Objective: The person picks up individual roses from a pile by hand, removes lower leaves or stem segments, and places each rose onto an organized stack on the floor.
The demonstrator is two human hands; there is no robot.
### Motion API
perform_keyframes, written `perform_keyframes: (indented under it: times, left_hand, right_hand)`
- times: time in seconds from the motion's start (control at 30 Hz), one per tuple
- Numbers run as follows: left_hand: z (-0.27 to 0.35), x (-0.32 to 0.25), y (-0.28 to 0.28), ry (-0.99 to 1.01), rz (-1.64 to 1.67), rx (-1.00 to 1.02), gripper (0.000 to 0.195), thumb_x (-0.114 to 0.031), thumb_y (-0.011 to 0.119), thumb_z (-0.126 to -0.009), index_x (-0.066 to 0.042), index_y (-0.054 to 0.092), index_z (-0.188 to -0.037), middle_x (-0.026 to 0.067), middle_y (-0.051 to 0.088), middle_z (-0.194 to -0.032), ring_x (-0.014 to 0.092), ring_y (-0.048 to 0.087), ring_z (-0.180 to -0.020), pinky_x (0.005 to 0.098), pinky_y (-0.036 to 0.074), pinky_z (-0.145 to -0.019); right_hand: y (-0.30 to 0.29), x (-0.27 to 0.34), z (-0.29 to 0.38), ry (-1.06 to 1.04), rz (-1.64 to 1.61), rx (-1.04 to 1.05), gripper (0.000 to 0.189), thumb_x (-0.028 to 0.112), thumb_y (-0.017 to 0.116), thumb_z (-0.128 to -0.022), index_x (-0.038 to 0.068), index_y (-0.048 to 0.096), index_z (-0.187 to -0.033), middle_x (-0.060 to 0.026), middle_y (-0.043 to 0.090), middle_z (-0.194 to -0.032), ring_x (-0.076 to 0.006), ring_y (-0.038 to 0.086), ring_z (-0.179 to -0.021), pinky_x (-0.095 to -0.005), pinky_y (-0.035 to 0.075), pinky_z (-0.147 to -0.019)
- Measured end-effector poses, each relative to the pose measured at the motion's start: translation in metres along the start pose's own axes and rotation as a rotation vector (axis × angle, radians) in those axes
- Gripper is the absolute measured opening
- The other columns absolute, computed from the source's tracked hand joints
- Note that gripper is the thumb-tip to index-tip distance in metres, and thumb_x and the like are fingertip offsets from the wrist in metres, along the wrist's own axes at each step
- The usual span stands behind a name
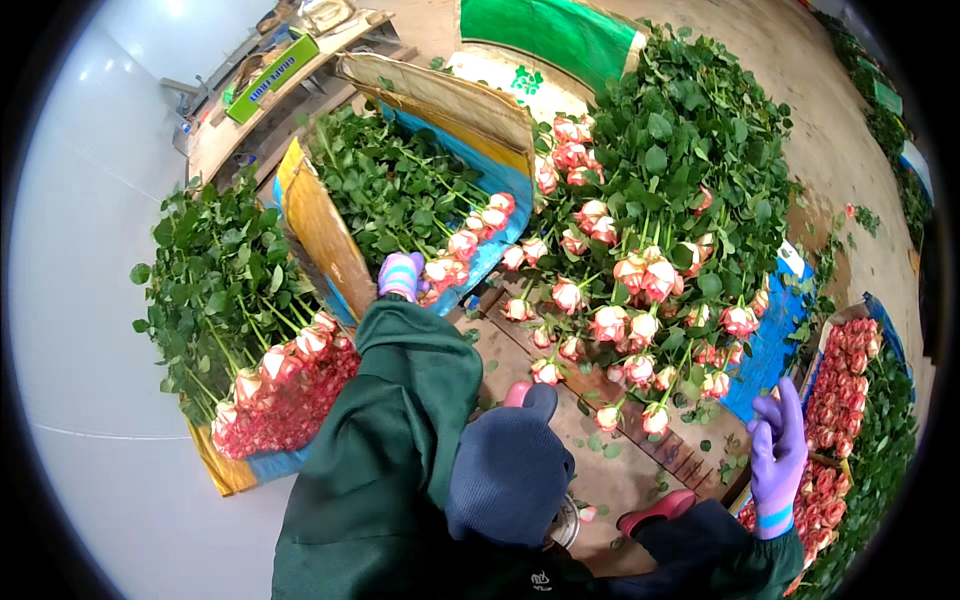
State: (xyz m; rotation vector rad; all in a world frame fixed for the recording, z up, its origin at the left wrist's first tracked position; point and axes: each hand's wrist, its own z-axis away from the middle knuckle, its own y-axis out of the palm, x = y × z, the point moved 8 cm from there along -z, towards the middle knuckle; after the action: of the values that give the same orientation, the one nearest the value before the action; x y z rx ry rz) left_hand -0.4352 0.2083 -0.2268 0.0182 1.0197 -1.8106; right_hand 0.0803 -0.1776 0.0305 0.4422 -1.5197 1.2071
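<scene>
My left hand (401, 276), in a purple knitted glove with pale blue bands, is at the lower edge of a cardboard-sided bundle, beside pink-and-white roses (463, 244). Its fingers are mostly hidden, so its hold cannot be told. On the right, my right hand (778, 442), in a matching glove, is raised with fingers apart and nothing in it. A large heap of loose long-stemmed roses (643, 274) lies before me, heads towards me and leafy stems (675, 150) pointing away. At the left, more roses (285, 401) lie in tight rows on a yellow and blue wrap (225, 469).
A cardboard flap (326, 225) stands left of the middle bundle. Packed rose bunches (844, 382) lie at the far right. A green grapefruit box (271, 77) sits on a wooden bench (217, 146) at the upper left. Fallen leaves (611, 450) dot the floor near a pink shoe (656, 511).
</scene>
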Motion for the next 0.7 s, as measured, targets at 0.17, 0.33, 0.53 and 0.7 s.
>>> perform_keyframes:
  times: [0.17, 0.33, 0.53, 0.7]
  left_hand:
    - [-0.007, -0.004, 0.009, 0.323, -0.196, 0.239, 0.025, -0.025, 0.047, -0.089, -0.002, 0.059, -0.087, 0.0125, 0.063, -0.069, 0.025, 0.062, -0.054, 0.0430, 0.047, -0.048]
    - [-0.014, 0.026, -0.028, 0.245, -0.367, 0.208, 0.031, -0.027, 0.045, -0.093, -0.001, 0.062, -0.095, 0.0137, 0.067, -0.079, 0.025, 0.066, -0.058, 0.0428, 0.052, -0.055]
    - [-0.006, 0.028, -0.039, 0.526, -0.910, -0.238, 0.039, -0.034, 0.042, -0.091, -0.005, 0.065, -0.105, 0.0230, 0.062, -0.112, 0.042, 0.060, -0.102, 0.0498, 0.049, -0.084]
    - [0.102, -0.041, -0.042, 0.401, -0.658, -0.591, 0.050, -0.044, 0.050, -0.086, 0.004, 0.061, -0.097, 0.0257, 0.065, -0.103, 0.037, 0.064, -0.098, 0.0448, 0.048, -0.086]
  right_hand:
    - [0.010, -0.031, -0.001, 0.068, -0.022, -0.007, 0.054, 0.013, 0.054, -0.093, 0.003, 0.036, -0.143, -0.0105, 0.060, -0.111, -0.0097, 0.056, -0.087, -0.0235, 0.048, -0.077]
    - [0.030, -0.029, -0.007, 0.079, -0.030, 0.060, 0.054, 0.012, 0.056, -0.091, 0.001, 0.039, -0.141, -0.0088, 0.063, -0.107, -0.0091, 0.056, -0.087, -0.0231, 0.047, -0.078]
    - [0.020, -0.033, -0.006, 0.011, 0.062, 0.058, 0.050, 0.012, 0.058, -0.089, 0.005, 0.045, -0.137, -0.0068, 0.067, -0.102, -0.0083, 0.060, -0.084, -0.0242, 0.050, -0.076]
    - [-0.001, -0.023, -0.005, -0.008, 0.075, 0.042, 0.041, 0.014, 0.060, -0.090, 0.003, 0.051, -0.129, -0.0081, 0.068, -0.091, -0.0114, 0.062, -0.075, -0.0273, 0.051, -0.071]
